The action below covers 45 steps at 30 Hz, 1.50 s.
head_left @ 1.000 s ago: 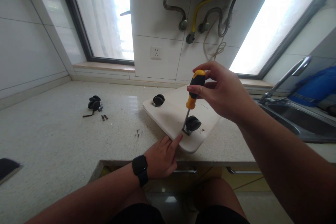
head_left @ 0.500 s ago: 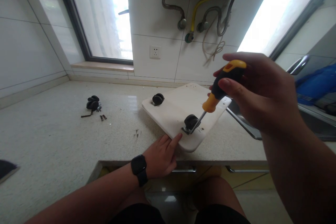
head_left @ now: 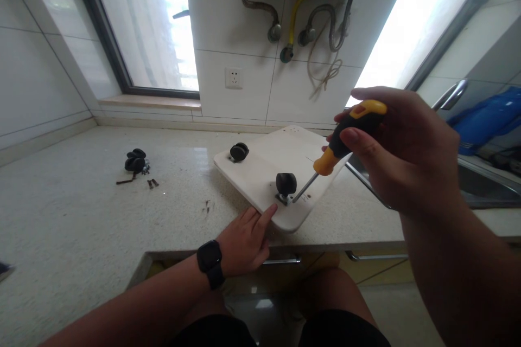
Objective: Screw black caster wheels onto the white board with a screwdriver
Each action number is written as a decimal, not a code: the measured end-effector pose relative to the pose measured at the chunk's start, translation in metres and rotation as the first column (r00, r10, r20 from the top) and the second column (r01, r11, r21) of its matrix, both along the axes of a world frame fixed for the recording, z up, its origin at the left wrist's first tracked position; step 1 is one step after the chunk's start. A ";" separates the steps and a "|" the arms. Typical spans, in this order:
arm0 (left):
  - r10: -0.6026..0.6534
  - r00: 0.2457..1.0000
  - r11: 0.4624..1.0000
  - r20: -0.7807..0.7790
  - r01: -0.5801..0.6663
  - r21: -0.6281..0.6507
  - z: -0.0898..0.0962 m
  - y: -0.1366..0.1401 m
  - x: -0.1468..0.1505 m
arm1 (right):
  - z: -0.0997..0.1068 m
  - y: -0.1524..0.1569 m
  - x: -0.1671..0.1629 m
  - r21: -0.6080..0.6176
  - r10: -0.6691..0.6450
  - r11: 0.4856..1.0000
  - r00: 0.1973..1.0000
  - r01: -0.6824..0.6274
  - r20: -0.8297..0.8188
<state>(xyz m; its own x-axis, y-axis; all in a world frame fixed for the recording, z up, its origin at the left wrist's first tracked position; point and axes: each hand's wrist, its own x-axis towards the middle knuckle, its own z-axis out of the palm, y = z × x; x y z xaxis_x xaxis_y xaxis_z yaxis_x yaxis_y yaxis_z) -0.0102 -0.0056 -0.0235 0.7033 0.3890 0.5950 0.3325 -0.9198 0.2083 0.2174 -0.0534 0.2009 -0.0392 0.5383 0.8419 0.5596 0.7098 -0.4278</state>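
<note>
My right hand [head_left: 399, 152] is closed around the yellow-and-black handle of a screwdriver [head_left: 340, 138]. Its metal shaft slants down to the base plate of a black caster wheel [head_left: 286, 183] near the front corner of a white board [head_left: 260, 173]. Whether the tip sits in a screw is too small to tell. At the board's front-left edge, my left hand [head_left: 244, 244] steadies the board, its index finger on top beside the caster plate and its other fingers at the edge. A second caster [head_left: 239, 151] stands on the board's left corner.
Loose casters [head_left: 135, 161] lie on the speckled countertop [head_left: 81, 217] at left, with an L-shaped hex key [head_left: 125, 181] and several screws [head_left: 152, 184]. A sink [head_left: 480, 184] is on the right. Pipes [head_left: 260, 5] and a socket [head_left: 233, 78] are on the back wall.
The front caster's wheel has swivelled away from the screwdriver shaft and now stands more upright. The screwdriver stays at the base plate. The whole view has shifted slightly.
</note>
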 end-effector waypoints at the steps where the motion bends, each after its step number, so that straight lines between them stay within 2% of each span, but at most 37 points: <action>1: -0.002 1.000 1.000 0.001 0.002 0.004 0.000 0.000 0.000 | -0.001 0.000 -0.001 -0.006 0.014 1.000 1.000 -0.014 -0.003; 9: -0.012 1.000 1.000 0.008 0.012 -0.026 0.000 0.000 0.000 | -0.009 0.008 -0.009 -0.058 0.019 0.998 0.999 -0.017 0.031; 15: -0.012 1.000 1.000 0.014 0.012 0.000 -0.001 0.001 0.000 | -0.009 0.008 -0.006 -0.085 0.026 0.996 0.999 -0.024 0.032; 22: -0.008 1.000 1.000 0.009 0.008 0.002 0.000 0.000 0.001 | -0.007 0.008 0.003 -0.195 0.144 0.971 0.989 -0.139 0.012; 26: 0.004 1.000 1.000 0.013 -0.003 -0.023 -0.001 -0.002 0.001 | 0.002 0.006 -0.003 -0.251 0.218 0.950 0.971 -0.187 0.102; 28: -0.001 1.000 1.000 0.013 0.002 -0.022 -0.001 -0.002 0.001 | 0.006 0.005 -0.010 -0.241 0.145 0.965 0.976 -0.103 0.165; 32: -0.022 1.000 0.999 0.010 0.022 -0.033 -0.003 -0.001 0.000 | 0.009 0.007 -0.024 -0.122 -0.119 0.980 0.956 0.156 0.267; 35: -0.013 1.000 0.999 -0.003 0.012 -0.042 -0.004 -0.001 0.000 | 0.008 0.008 -0.029 -0.055 -0.198 0.973 0.930 0.225 0.311; 38: 0.001 1.000 0.999 -0.009 -0.002 -0.041 -0.004 -0.001 0.001 | 0.010 0.008 -0.031 -0.029 -0.220 0.969 0.908 0.246 0.358; 41: 0.008 1.000 1.000 -0.006 -0.009 -0.017 -0.001 -0.003 0.002 | 0.017 0.006 -0.027 -0.146 -0.131 0.968 0.904 0.206 0.407; 43: 0.026 1.000 1.000 0.002 -0.026 -0.013 0.002 -0.005 0.001 | 0.023 0.006 -0.020 -0.289 0.031 0.953 0.922 0.089 0.387; 45: 0.063 0.998 0.997 0.029 -0.062 -0.042 0.008 -0.008 -0.002 | 0.026 0.006 -0.012 -0.419 0.195 0.907 0.924 -0.043 0.328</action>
